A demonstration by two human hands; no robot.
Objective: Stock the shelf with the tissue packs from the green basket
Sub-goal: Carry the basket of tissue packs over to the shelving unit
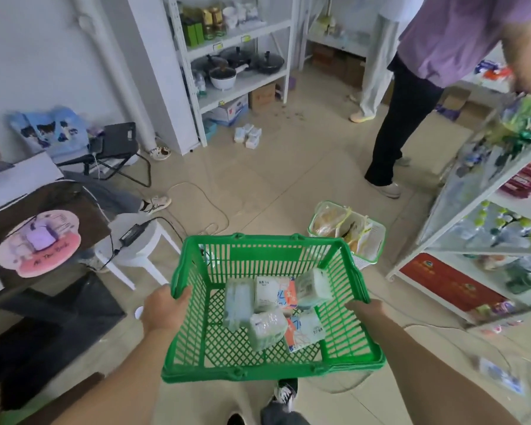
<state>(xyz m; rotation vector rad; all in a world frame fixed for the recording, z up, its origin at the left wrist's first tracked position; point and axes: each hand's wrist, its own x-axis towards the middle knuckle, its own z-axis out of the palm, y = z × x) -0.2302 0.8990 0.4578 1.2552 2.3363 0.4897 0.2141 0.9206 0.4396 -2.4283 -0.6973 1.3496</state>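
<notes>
Two hands: both on the green basket [270,305], carried out in front at mid-height above the floor.
Left hand [163,308]: gripping the basket's left rim, thumb hooked over the top edge, fingers under and out of sight.
Right hand [365,305]: at the right rim, mostly hidden behind the basket wall; likely holding it, but I cannot tell how the fingers lie.
Tissue packs [276,311]: about six, loose on the basket floor, jumbled towards the middle and right, touching and overlapping.
Which way they point: no common direction. The far-left pack [238,303] lies with its long axis near-to-far; the far-right one [311,288] is tipped up on a corner; the near ones sit askew.
How they'll handle: light, soft, film-wrapped and squashy by the look of them, a bit slick. Not fragile. My call: pinch one across its short sides, thumb against fingers, and it should lift with one hand.
Shelf [485,191]: white racking to the right, already holding goods, blurred at this angle.
Stage: judging by this, nothing has been shelved from the basket yet; a hand must come free first.
Also about: a person in a purple top [454,35] far right, and more tissue packs on the floor [248,135] by the far shelves.
</notes>
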